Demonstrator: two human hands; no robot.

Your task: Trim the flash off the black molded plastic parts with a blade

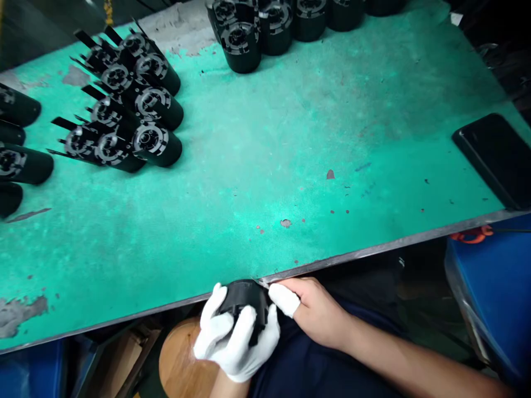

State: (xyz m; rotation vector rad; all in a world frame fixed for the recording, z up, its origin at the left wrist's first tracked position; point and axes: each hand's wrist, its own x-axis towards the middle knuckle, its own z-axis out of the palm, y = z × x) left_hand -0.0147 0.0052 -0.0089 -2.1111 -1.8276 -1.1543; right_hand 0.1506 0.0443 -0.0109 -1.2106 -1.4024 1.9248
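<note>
My left hand (238, 345), in a white glove, is wrapped round a black cylindrical plastic part (244, 293) at the table's front edge. The part is tilted, and the glove's fingers cover much of its near side. Close against its right side is my right hand (317, 309), bare except for a white cover on the thumb. Its fingers are pinched together. A small pale tip shows between them and the black part, too small to name. The underside of the right hand's grip is hidden.
Several similar black parts (157, 143) stand grouped on the green table (265, 166) at left. More black parts (243, 52) stand at the back. A black phone-like object (498, 157) lies at right, above orange handles (473, 235) and a blue bin (493, 287). A round wooden stool (178, 359) is below.
</note>
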